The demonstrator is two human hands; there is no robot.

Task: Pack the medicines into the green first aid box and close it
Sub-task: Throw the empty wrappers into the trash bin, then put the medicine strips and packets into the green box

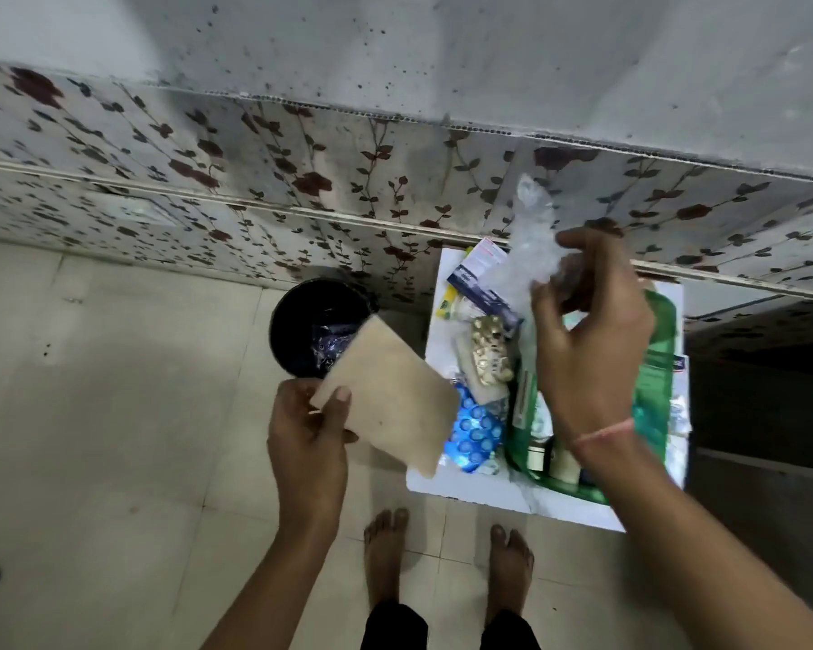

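My left hand [308, 426] grips a flat beige pad [393, 396] by its corner, held over the floor left of the white table [470, 487]. My right hand [592, 330] pinches a crumpled clear plastic bag [526, 246] above the open green first aid box [658, 377]. Bottles stand inside the box [552, 457]. On the table left of the box lie a blue blister strip [475, 429], a gold blister strip [489, 349] and a blue-and-white carton [479, 283]. My right forearm hides part of the box.
A black bin [315, 326] with a dark liner stands on the tiled floor left of the table. A flower-patterned wall [254, 180] runs behind. My bare feet [447, 560] are just in front of the table's near edge.
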